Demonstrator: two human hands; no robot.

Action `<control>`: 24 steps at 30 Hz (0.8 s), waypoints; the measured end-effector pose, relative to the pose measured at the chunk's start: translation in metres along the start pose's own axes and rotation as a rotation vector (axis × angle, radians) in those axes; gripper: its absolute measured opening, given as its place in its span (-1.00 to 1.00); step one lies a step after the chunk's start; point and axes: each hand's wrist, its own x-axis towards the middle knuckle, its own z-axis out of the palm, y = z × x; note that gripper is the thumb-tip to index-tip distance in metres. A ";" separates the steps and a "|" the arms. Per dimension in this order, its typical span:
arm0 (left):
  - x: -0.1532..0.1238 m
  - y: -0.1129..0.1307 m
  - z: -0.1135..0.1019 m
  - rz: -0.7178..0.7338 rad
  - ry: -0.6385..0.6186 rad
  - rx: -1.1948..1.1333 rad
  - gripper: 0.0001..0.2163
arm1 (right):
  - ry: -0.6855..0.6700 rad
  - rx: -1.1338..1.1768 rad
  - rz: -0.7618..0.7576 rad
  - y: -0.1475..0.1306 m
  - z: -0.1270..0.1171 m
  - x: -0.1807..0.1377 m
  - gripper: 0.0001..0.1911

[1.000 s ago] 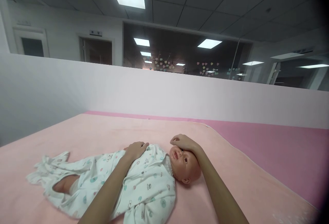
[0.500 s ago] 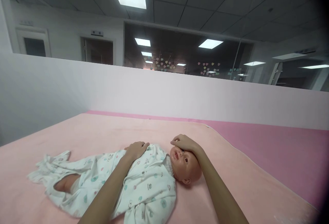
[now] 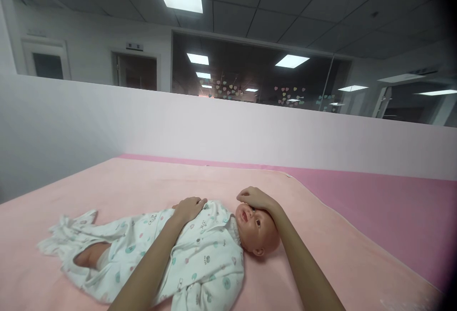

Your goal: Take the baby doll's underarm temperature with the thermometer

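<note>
A baby doll [image 3: 257, 230] lies on its back on a pink blanket, its head to the right and its mouth parted. It wears a white suit [image 3: 210, 258] with small coloured prints, and a bare leg [image 3: 92, 255] shows through an opening in the cloth. My left hand [image 3: 189, 208] rests palm down on the far side of the doll's middle, fingers laid over the suit. Across the far side of the doll's head lies my right hand [image 3: 255, 197], loosely bent, partly covering the face; its fingertips are partly hidden.
The peach-pink blanket [image 3: 160, 177] covers most of the padded surface, with a darker pink mat [image 3: 374, 201] along the right. A low white wall [image 3: 228, 125] borders the far side, with glass above it. Heart-shaped stickers [image 3: 224, 87] and ceiling lights show beyond.
</note>
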 end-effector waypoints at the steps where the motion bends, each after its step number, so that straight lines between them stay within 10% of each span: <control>1: 0.000 0.000 0.000 -0.002 0.005 -0.002 -0.50 | 0.002 0.007 -0.004 0.000 0.000 0.000 -0.71; 24: 0.000 0.000 0.000 0.007 0.006 -0.003 -0.50 | -0.038 0.033 0.008 0.003 0.001 0.001 -0.63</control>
